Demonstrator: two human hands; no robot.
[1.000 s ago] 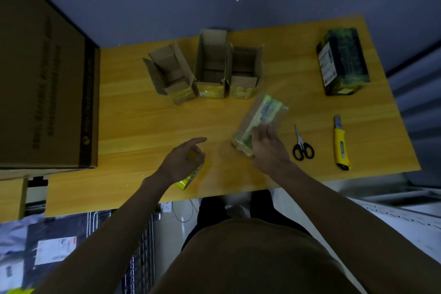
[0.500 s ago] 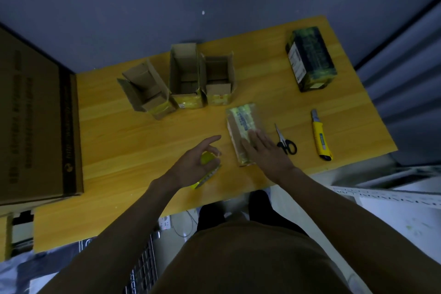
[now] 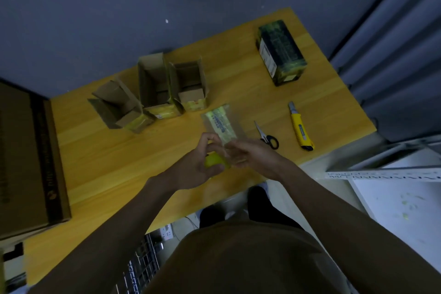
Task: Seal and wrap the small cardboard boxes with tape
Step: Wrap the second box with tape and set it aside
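A small box (image 3: 220, 123) wrapped in yellow-green tape lies on the wooden table (image 3: 100, 157), its near end under my fingers. My left hand (image 3: 198, 164) grips a yellow tape roll (image 3: 214, 161) just in front of that box. My right hand (image 3: 250, 154) reaches over from the right, its fingers meeting the roll and the box's near end. Whether it pinches the tape end is hidden. Three open small cardboard boxes (image 3: 152, 93) stand in a row farther back.
Black-handled scissors (image 3: 267, 135) and a yellow utility knife (image 3: 299, 126) lie right of the hands. A dark taped box (image 3: 280, 51) sits at the far right. A large cardboard carton (image 3: 26, 162) covers the table's left end. A metal shelf (image 3: 381, 172) stands right.
My left hand brought the tape roll up and right to the taped box. My right hand came off the box's top and closed in on the roll.
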